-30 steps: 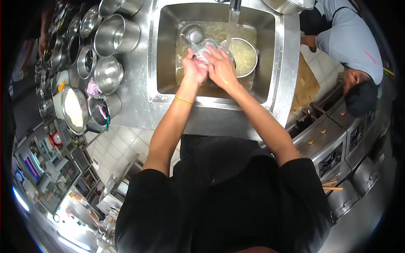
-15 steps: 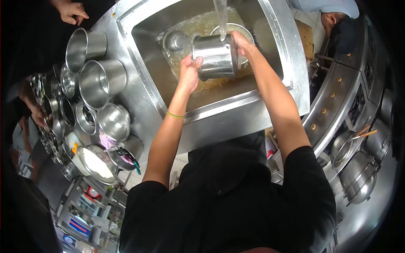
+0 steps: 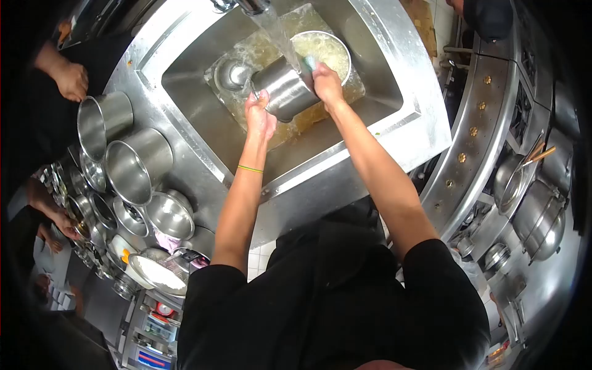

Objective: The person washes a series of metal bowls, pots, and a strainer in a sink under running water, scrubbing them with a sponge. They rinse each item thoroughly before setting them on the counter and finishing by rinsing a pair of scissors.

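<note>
Over the sink, a steel pot is tilted on its side. My left hand is closed on its rim at the left. At the pot's right end, my right hand is closed on a small blue-green sponge, partly hidden by the fingers. Water pours from the faucet onto the pot. Behind it stands a round vessel of cloudy, foamy water. A small steel bowl lies to the left in the sink.
Steel pots and bowls crowd the counter at left, near a strainer of white grains. Another person's hand is at upper left; a second person's hand reaches among the pans. A stove runs along the right.
The pot has tilted, its right end turning up toward the faucet. My right hand has shifted to that end, and the blue-green sponge now shows. The camera view has shifted.
</note>
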### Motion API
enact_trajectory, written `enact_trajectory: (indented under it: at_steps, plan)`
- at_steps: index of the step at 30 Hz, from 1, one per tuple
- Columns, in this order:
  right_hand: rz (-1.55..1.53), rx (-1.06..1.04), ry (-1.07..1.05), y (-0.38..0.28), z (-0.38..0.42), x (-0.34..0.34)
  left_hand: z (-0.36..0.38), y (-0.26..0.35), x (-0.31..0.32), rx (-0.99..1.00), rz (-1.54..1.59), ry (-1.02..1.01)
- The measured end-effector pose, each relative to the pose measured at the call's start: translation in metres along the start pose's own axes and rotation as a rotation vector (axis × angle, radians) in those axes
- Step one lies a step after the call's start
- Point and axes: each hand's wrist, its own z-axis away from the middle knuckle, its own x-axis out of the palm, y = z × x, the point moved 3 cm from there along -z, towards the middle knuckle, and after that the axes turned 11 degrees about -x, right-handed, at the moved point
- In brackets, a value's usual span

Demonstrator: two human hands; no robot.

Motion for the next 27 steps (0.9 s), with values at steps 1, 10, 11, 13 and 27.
enact_trajectory:
  at_steps: [1, 10, 11, 13, 27]
  plan:
    - [0.131, -0.022, -0.030, -0.012, 0.005, -0.002, -0.004, -0.005, -0.007, 0.008, -0.026, 0.007]
    - [0.189, 0.032, 0.006, -0.069, 0.019, -0.077, -0.007, 0.040, 0.109, 0.300, -1.574, 0.023]
    - [0.256, -0.084, 0.096, -0.074, 0.017, -0.087, -0.007, 0.038, 0.119, 0.314, -1.557, 0.011]
    - [0.316, -0.225, 0.030, -0.083, 0.009, -0.089, -0.005, 0.030, 0.141, 0.463, -2.068, -0.025]
    - [-0.412, -0.054, -0.978, -0.052, 0.010, 0.008, -0.003, 0.084, 0.079, -0.128, -1.747, -0.422]
